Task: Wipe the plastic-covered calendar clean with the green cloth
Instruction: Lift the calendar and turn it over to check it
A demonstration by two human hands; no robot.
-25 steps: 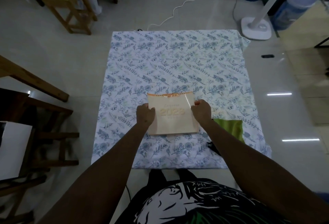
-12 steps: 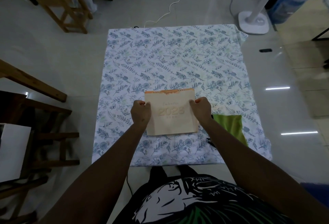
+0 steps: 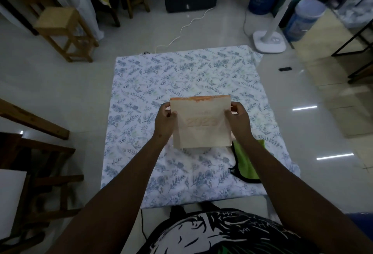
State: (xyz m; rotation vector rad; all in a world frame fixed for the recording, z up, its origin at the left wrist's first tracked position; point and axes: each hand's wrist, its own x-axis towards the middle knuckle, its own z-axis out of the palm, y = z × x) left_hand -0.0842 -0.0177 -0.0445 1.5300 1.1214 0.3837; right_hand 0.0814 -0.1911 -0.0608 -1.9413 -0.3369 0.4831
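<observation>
**Holding the calendar up; wiping not yet begun**

Gripping the calendar (image 3: 200, 121) at both side edges: left hand (image 3: 164, 121) closed on the left edge near the top, right hand (image 3: 239, 120) closed on the right edge, thumbs on the front face, other fingers behind. Holding it tilted toward the camera above the near half of the tabletop (image 3: 161, 76), lower edge apparently lifted clear of the floral sheet, though hard to tell for certain in the dim light. Showing the front, with "2023" faintly readable and an orange strip along the top edge.

Leaving the cloth (image 3: 247, 163) lying flat on the sheet, just right of and below the calendar, partly hidden under the right forearm, touched by neither hand.

Judging progress: very early. Nothing wiped as far as visible; no telling dust or marks on the plastic in this light. Remaining: freeing one hand, most likely the right since the cloth lies on that side, picking up the cloth, steadying the calendar with the other hand, then passing the cloth over the whole cover.
</observation>
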